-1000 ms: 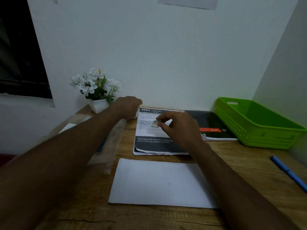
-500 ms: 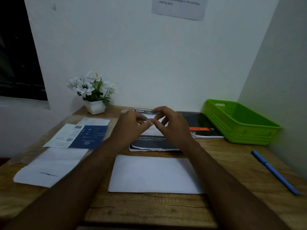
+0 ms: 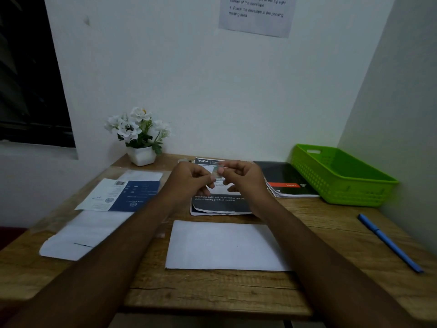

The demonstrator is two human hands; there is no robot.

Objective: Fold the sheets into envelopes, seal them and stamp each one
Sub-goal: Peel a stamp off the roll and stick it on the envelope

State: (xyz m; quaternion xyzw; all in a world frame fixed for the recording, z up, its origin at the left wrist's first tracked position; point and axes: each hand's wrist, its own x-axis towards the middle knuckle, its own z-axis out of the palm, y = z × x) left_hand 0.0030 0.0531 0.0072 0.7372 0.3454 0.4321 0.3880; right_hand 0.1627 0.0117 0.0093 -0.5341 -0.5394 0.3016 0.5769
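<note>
A folded white envelope (image 3: 224, 246) lies flat on the wooden desk (image 3: 212, 294) in front of me. Both hands are raised above the desk behind it. My left hand (image 3: 189, 183) and my right hand (image 3: 243, 178) meet at the fingertips, pinching a small stamp (image 3: 215, 172) between them. The stamp is tiny and partly hidden by my fingers. Under the hands lies a dark printed sheet (image 3: 220, 204).
A white sheet (image 3: 80, 237) and a blue-and-white leaflet (image 3: 123, 195) lie at the left. A pot of white flowers (image 3: 139, 138) stands at the back. A dark booklet (image 3: 288, 181), a green basket (image 3: 340, 174) and a blue pen (image 3: 387, 242) are at the right.
My left hand came back from the flower pot and joined the right hand at the stamp. Both hands lifted slightly off the printed sheet. The view tilted up and pulled back.
</note>
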